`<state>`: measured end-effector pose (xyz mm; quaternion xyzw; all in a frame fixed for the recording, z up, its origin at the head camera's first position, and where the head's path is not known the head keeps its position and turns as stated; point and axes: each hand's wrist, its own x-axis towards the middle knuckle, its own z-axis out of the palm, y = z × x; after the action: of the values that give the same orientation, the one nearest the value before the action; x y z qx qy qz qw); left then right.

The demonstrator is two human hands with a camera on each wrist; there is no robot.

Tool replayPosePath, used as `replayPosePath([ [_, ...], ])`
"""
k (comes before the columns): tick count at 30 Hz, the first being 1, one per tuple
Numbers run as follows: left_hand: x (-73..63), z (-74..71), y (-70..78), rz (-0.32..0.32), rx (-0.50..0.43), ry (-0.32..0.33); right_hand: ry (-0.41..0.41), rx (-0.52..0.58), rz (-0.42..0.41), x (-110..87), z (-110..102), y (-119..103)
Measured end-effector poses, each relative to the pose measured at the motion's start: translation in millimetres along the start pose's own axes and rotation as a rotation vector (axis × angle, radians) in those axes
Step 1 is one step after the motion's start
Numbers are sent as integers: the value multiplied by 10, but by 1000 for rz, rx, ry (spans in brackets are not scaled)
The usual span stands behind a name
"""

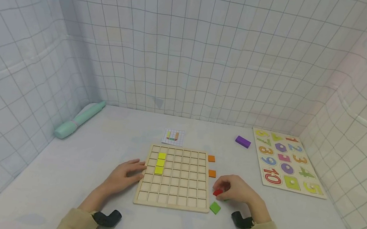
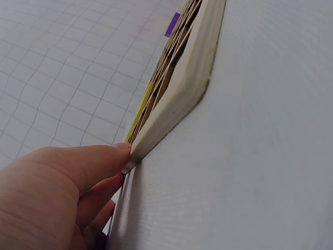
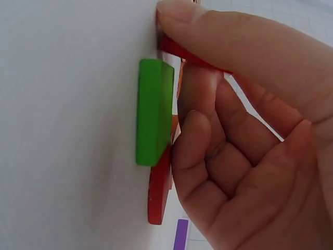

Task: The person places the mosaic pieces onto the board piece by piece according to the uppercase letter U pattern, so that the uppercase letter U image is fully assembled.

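Note:
A wooden grid board lies flat on the table with a column of yellow tiles in its left part. Fingers and thumb of my left hand rest against the board's left edge; the left wrist view shows the thumb touching the rim. To the right of the board, my right hand pinches a red tile between thumb and fingers. Close below it are a green tile and another red tile, partly covered by the green one in the right wrist view.
Two orange tiles lie by the board's right edge. Behind the board is a pattern card. A purple block and a number puzzle board are at the right, a mint-green mallet-like object at the left. Gridded curtains surround the table.

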<state>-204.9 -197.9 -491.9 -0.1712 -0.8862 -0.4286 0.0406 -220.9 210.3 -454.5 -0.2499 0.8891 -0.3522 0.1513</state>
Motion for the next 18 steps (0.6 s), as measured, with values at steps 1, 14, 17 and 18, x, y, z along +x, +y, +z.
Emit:
replayPosePath([
  [1,0,0,2,-3,-1,0,-2,2,7,1,0,-3],
  [14,-6,3,-2,-30,-2,-5,81,89,-24,113,60,-260],
  [17,-3,3,-1,-29,-3,-7,108,111,-56,196,91,-370],
  [18,-2,3,-1,-27,-4,-8,111,118,-68,231,105,-406],
])
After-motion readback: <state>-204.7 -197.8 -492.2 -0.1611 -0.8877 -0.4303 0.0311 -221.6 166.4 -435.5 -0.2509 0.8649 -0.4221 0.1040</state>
